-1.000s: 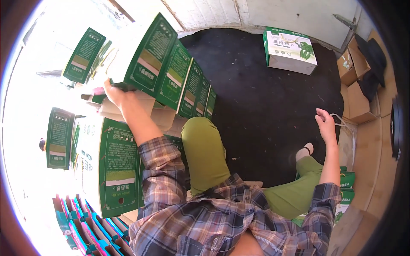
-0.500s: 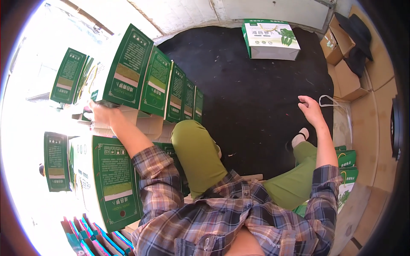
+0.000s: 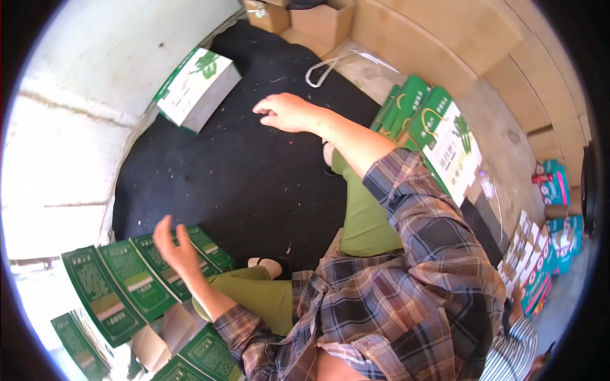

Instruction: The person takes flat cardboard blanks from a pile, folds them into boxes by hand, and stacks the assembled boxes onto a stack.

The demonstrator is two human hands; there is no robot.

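My left hand (image 3: 176, 247), fingers spread and holding nothing, hovers in front of a row of upright green cartons (image 3: 127, 270) at the lower left. Whether it touches them I cannot tell. Open cardboard flaps (image 3: 166, 336) show between that row and more green cartons (image 3: 203, 355) nearer me. Stretched out over the black floor sheet (image 3: 254, 181), my right hand (image 3: 289, 113) is empty, its fingers loosely bent and apart. Beyond it, to the left, a white and green gift box (image 3: 197, 89) with a vegetable picture rests on the sheet.
On the right, by my leg, stand several white and green gift boxes with cord handles (image 3: 445, 136). A white strap loop (image 3: 322, 73) lies near open brown cartons (image 3: 318, 28). Teal packages (image 3: 551, 184) sit farther right. Another person's striped sleeve (image 3: 513, 349) appears at the lower right.
My view has swung to the right. My left hand has come away from the underside of a green carton and is now empty. My right arm reaches farther out over the sheet.
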